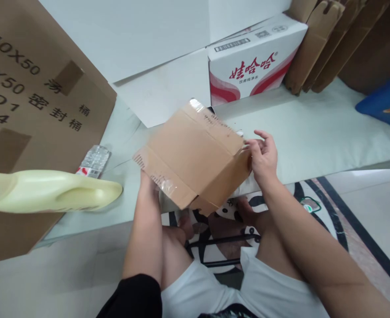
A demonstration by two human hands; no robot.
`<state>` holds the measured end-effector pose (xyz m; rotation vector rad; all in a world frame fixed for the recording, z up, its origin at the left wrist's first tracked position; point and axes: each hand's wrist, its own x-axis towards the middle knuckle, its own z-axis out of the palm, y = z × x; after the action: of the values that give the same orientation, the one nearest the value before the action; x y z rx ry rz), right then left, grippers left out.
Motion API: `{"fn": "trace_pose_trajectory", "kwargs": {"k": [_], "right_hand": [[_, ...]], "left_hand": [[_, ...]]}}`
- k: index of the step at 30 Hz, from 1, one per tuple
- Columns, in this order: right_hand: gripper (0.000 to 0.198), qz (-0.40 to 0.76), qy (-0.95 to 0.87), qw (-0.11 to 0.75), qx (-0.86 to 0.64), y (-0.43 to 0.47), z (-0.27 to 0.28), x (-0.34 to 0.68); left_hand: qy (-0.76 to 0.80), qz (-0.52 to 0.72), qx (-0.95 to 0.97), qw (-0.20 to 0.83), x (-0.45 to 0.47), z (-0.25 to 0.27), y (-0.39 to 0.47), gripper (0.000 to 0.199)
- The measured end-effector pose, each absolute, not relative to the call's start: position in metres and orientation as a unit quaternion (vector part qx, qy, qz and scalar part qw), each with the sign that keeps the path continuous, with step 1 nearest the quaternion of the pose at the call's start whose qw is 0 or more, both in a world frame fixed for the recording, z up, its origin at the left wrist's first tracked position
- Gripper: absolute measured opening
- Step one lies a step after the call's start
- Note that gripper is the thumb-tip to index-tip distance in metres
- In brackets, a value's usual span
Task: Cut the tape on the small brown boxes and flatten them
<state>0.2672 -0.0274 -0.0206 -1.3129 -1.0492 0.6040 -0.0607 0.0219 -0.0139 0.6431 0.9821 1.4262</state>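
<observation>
A small brown cardboard box (195, 152), partly unfolded with its flaps spread, is held tilted over the front edge of the table. Strips of clear tape and dark print show along its outer flaps. My left hand (147, 182) holds its left side from below; its fingers are hidden behind the cardboard. At the right corner, my right hand (264, 158) grips the edge between thumb and fingers, with one finger sticking out past it.
A large printed carton (39, 106) and a pale yellow bottle (56, 191) are at left, near a crumpled clear plastic piece (95, 160). Behind stand a white-and-red carton (254, 66) and folded cardboard (327, 48). A blue object (383, 100) lies right on the pale-covered table (317, 128).
</observation>
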Motion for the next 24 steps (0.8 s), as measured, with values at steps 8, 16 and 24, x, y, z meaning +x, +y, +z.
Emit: {"fn": "trace_pose_trajectory", "kwargs": {"k": [8,16,24], "right_hand": [[0.085,0.498,-0.393,0.579,-0.513,-0.027,-0.018,0.263],[0.058,0.439,-0.401,0.6,-0.535,-0.049,0.008,0.28],[0.03,-0.07,-0.263,0.692,-0.669,-0.076,0.086,0.416]], "left_hand": [[0.341,0.708,0.268,0.558,-0.055,0.002,0.015,0.034],[0.345,0.664,0.196,0.633,-0.051,0.022,0.021,0.043],[0.399,0.633,0.162,0.644,-0.048,0.031,0.022,0.035]]}}
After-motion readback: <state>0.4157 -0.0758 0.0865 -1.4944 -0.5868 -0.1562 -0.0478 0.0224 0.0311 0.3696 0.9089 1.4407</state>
